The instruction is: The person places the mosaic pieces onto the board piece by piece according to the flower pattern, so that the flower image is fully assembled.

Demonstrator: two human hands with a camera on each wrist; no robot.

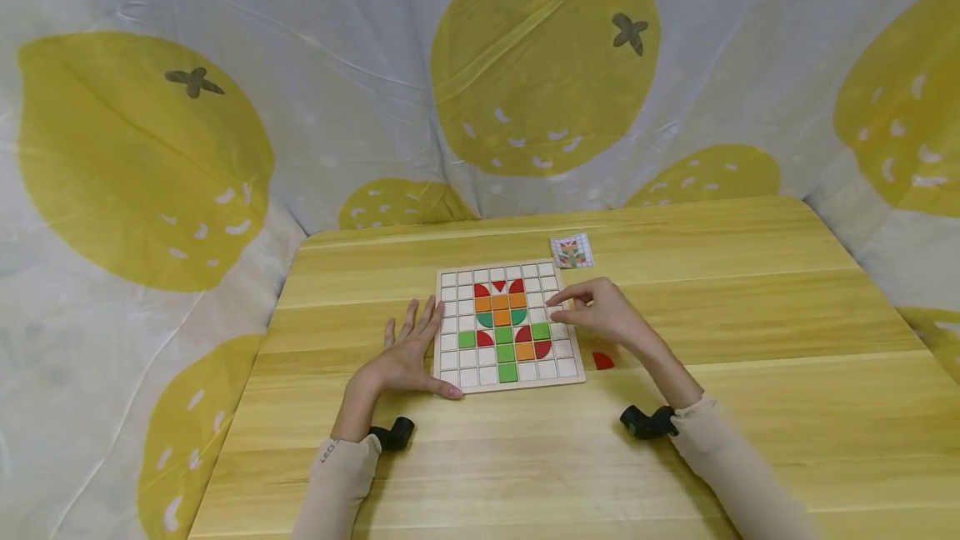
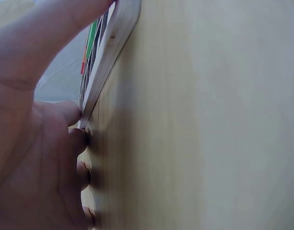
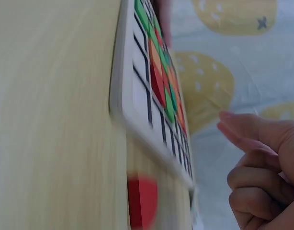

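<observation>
A square wooden grid board (image 1: 487, 365) with white cells lies on the table, bearing red, orange and green tiles in a flower-like pattern. My left hand (image 1: 408, 361) is spread at its left side, fingertips against the edge and thumb at the near left corner. Over the board's right edge hovers my right hand (image 1: 596, 311); its thumb and index finger point left with a small gap, and no piece shows between them. In the right wrist view the other fingers (image 3: 254, 191) are curled. One red quarter-circle tile (image 1: 603, 361) lies on the table, right of the board.
A small printed card (image 1: 572, 251) with a similar pattern lies beyond the board's far right corner. The wooden table (image 1: 750, 298) reaches back to a hanging cloth (image 1: 360, 65) printed with large yellow fruit. Black wrist devices (image 1: 648, 422) sit near both sleeves.
</observation>
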